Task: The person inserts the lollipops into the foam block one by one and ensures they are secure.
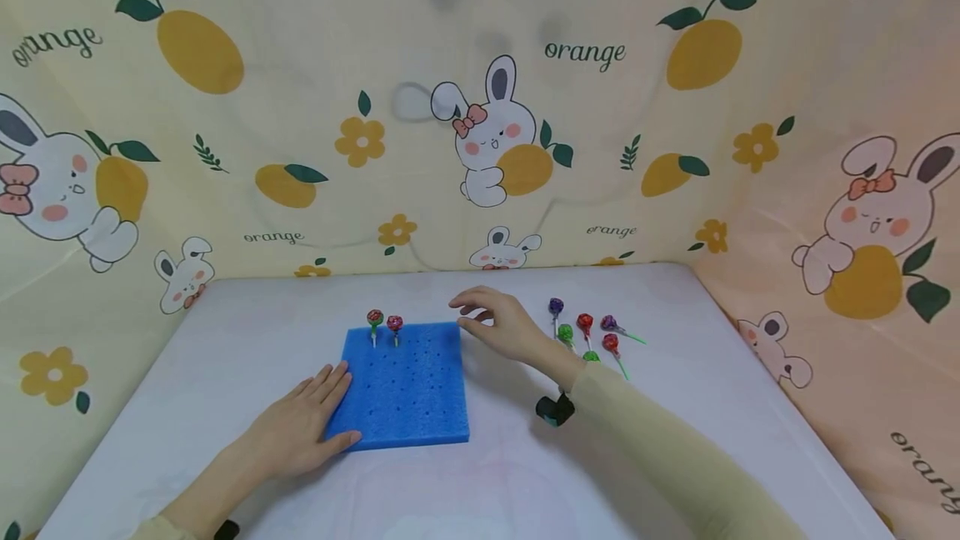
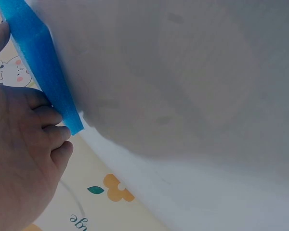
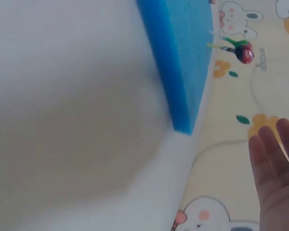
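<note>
A blue foam board (image 1: 412, 386) dotted with small holes lies on the table. Two lollipops stand upright near its back left: one with a red-and-green wrapper (image 1: 375, 318) and one with a red wrapper (image 1: 395, 324). My left hand (image 1: 303, 419) rests against the board's left side, fingers at the edge and thumb by the near left corner. Beyond the board's back right corner, my right hand (image 1: 504, 325) hovers with loosely bent fingers and nothing between them. In the right wrist view, that hand's fingers (image 3: 270, 163) extend apart from the board (image 3: 188, 72).
Several wrapped lollipops lie to the right, partly behind my right forearm, among them a purple one (image 1: 556, 307), a red one (image 1: 585, 322) and a green one (image 1: 566, 332). The white table (image 1: 262, 323) meets a patterned cloth backdrop (image 1: 360, 215) at the back and sides.
</note>
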Demonstrator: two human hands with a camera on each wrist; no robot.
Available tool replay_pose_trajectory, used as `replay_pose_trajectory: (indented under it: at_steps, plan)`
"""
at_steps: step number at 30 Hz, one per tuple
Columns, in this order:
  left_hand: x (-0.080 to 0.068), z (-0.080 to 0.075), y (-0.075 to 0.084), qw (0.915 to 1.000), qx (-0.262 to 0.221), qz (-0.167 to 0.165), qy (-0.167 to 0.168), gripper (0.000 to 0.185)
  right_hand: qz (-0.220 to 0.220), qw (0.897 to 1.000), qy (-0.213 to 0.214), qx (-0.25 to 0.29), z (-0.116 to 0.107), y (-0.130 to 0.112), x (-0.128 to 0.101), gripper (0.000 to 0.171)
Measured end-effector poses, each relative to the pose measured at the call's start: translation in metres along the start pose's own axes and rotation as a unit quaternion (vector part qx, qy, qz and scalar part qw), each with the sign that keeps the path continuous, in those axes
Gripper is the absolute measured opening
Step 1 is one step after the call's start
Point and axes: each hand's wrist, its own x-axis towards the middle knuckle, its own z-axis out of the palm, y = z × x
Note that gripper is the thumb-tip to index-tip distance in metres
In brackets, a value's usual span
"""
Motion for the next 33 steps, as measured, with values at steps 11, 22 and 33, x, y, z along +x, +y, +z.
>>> replay_pose_trajectory:
  at_steps: [11,22,33]
  plan:
    - [0.001,0.002,-0.002,1.0000,0.000,0.001,-0.001,0.093,0.023,0.999,-0.005,-0.024,-0.029,0.014,-0.042,0.028]
    - [0.001,0.002,-0.001,0.9999,-0.004,-0.006,-0.009,0.095,0.061,0.994,-0.038,-0.080,-0.060,0.030,-0.087,0.026]
    - [0.001,0.002,-0.001,0.9999,-0.009,-0.007,-0.012,0.095,0.090,0.983,-0.108,-0.117,-0.081,0.037,-0.119,0.021]
